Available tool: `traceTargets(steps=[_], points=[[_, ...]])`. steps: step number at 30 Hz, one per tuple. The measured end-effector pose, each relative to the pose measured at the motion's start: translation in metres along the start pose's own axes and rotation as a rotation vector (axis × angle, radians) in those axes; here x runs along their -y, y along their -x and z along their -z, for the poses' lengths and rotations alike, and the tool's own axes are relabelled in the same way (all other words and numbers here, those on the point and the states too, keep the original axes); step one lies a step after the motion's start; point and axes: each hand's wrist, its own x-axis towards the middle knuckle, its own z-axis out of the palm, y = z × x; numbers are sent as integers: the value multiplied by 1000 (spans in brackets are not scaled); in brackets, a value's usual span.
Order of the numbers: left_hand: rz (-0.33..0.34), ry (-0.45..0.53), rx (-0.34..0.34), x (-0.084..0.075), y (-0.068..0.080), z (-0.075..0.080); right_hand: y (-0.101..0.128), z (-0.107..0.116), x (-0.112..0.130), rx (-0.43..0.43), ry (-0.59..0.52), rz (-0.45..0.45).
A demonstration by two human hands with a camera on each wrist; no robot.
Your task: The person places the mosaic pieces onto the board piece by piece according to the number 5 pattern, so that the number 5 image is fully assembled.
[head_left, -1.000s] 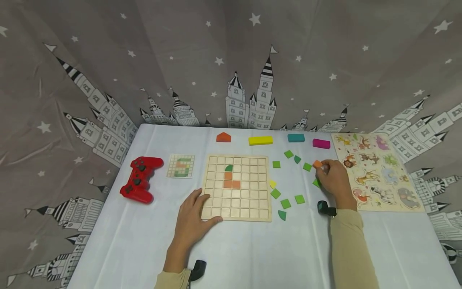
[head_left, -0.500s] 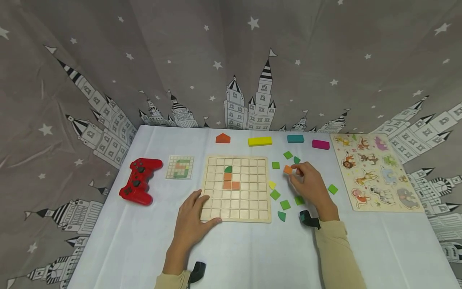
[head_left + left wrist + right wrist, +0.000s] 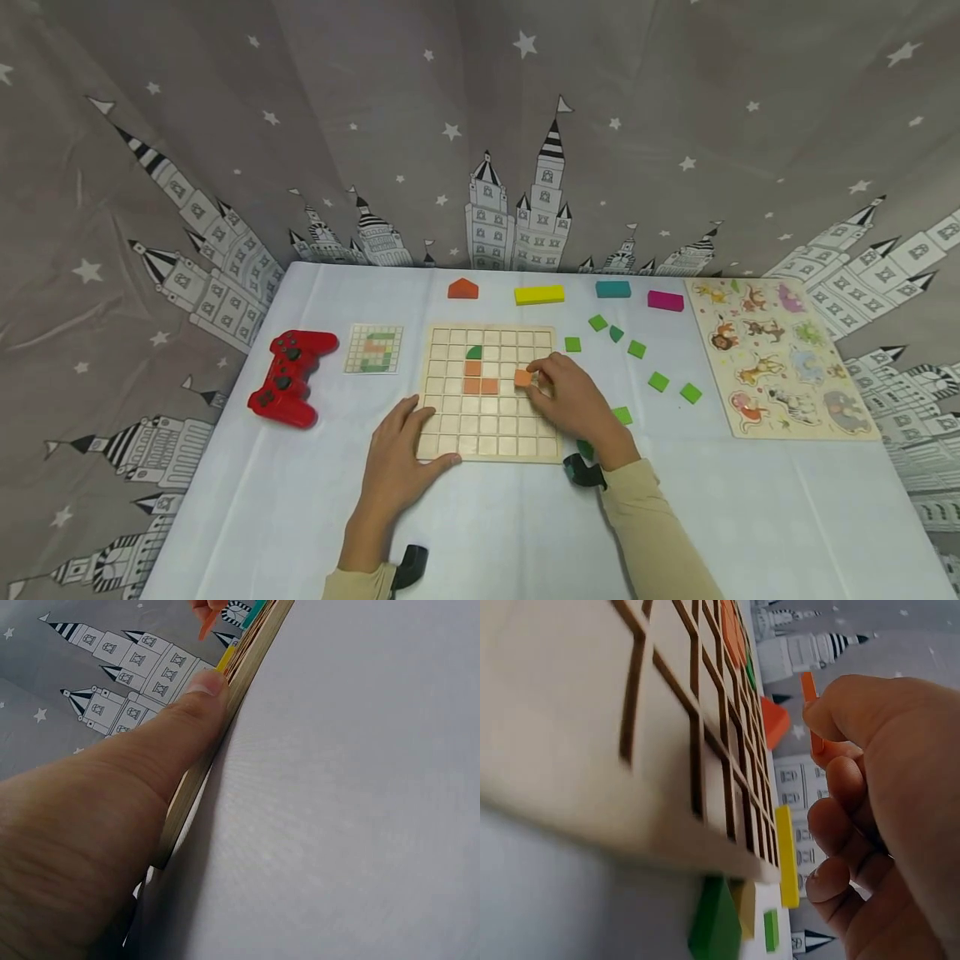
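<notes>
Fingertips of my right hand (image 3: 572,398) pinched the small orange wooden square tile (image 3: 522,377) by its edges, light and stiff, I judged; my left hand (image 3: 401,461) lay flat, steadying the pale wooden grid board (image 3: 491,433).

A red game controller (image 3: 288,377) and a small pattern card (image 3: 374,347) are seen left on the white table (image 3: 480,533); an animal puzzle (image 3: 780,358) is placed right, coloured blocks (image 3: 539,294) behind.

Left hand (image 3: 397,462) flat (fingers spread), right hand (image 3: 573,400) extended, fingers pinched
</notes>
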Motion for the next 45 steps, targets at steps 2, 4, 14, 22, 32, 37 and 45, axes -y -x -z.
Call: traceTargets(steps=[2,4,14,22,32,37,45], points=[[0,-3,1,0,0,0,-2,-4,4,7,3,5],[1,-4,-1,0,0,0,-4,-7,7,14,9,14],[3,-4,-1,0,-1,-1,-8,-14,15,62,77,27],[-3,-8,-5,0,-1,-2,-9,-18,14,69,110,19],[9,-3,-1,-1,-1,-1,-9,-25,16,67,97,-29],[5,-8,-4,-1,-1,-1,-10,-28,15,67,107,-46],[-2,-14,-13,0,-2,-4,-10,-27,15,64,113,-59]])
